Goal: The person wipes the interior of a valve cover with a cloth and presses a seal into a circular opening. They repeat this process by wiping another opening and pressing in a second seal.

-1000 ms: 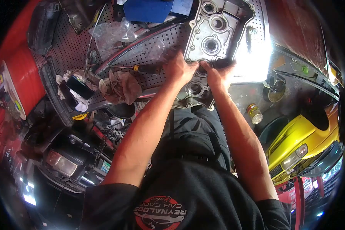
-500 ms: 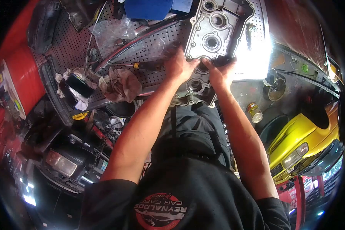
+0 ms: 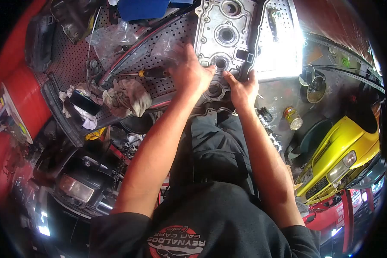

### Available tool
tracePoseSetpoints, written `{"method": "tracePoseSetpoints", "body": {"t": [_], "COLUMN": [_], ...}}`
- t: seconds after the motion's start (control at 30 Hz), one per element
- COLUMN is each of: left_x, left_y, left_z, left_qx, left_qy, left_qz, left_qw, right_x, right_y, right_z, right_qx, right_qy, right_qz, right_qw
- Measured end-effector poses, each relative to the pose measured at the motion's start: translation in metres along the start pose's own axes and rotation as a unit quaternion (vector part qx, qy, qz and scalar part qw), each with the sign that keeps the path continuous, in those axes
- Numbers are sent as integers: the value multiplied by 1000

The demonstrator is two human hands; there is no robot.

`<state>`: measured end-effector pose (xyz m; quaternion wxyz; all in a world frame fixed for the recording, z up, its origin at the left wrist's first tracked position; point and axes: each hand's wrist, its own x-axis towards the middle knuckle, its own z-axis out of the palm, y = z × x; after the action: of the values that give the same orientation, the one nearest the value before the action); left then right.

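A long metal valve cover point(image 3: 241, 39) with a row of round holes lies over the perforated bench top, its near end close to my legs. My left hand point(image 3: 190, 74) grips its left edge, thumb on the face and index finger stretched along the side. On the opposite edge, my right hand point(image 3: 244, 89) has its thumb on the face. The other fingers of both hands are mostly hidden. Left of my left hand lies a screwdriver point(image 3: 154, 72) with a dark and yellow handle. A crumpled cloth point(image 3: 127, 96) sits nearby.
A dark phone-like device point(image 3: 85, 102) rests on rags at the bench's left. Clear plastic bags point(image 3: 114, 41), a curved dark strip point(image 3: 133, 49) and a blue box point(image 3: 142, 9) lie farther back. A can point(image 3: 293, 118) stands right of my arm, near a yellow car bumper point(image 3: 331, 159).
The valve cover and both hands have shifted slightly left in view. My thumbs have moved farther apart, and my right index finger now points upward. The whole view has shifted a little.
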<state>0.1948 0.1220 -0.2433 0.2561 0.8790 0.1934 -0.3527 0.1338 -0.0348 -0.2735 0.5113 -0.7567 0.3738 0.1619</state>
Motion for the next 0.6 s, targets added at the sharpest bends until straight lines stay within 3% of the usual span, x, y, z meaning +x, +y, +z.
{"method": "tracePoseSetpoints", "body": {"t": [0.07,0.17,0.47,0.6], "left_x": [3,12,7,11], "left_y": [-5,-20,-6,-14], "left_z": [3,19,8,16], "left_qx": [-26,33,30,42], "left_qy": [16,82,23,53], "left_qz": [18,76,10,43], "left_qw": [999,993,999,997], "right_x": [-1,-6,-10,-12], "right_y": [-11,-20,-31,-40], "right_z": [1,3,5,2], "right_qx": [-28,68,-6,-51], "right_qy": [14,-3,30,28], "right_qz": [-11,-5,10,23], "right_qw": [999,998,999,998]}}
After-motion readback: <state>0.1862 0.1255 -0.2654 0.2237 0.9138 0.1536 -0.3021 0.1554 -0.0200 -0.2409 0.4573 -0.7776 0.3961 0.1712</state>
